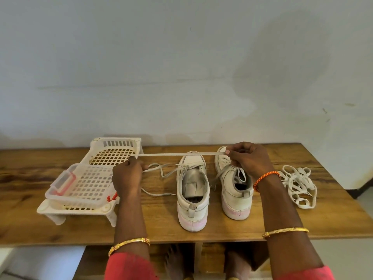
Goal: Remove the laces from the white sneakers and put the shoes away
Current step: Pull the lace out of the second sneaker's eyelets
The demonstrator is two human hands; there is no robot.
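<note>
While two sneakers [192,190] stand side by side on the bench [222,225], the left hand [127,174] and right hand [247,158] each pinch one lace [177,154], stretched taut between them above the toes. Loose laces [298,186] lie right of the shoes; a rack [88,178] stands left.

wooden table [262,223], 2 sneakers [192,190], rack [88,178], laces [298,184]

Two white sneakers stand on the worktop [201,229]: one at centre [192,190], one [232,184] at its 3 o'clock. Two plastic racks sit at 9 o'clock, a cream one [113,150] and a clear one [84,184] stacked on it. One lace [177,154] is stretched between two hands, left [127,174] and right [246,158]; one loose lace pile [298,186] lies at far 3 o'clock.
</note>
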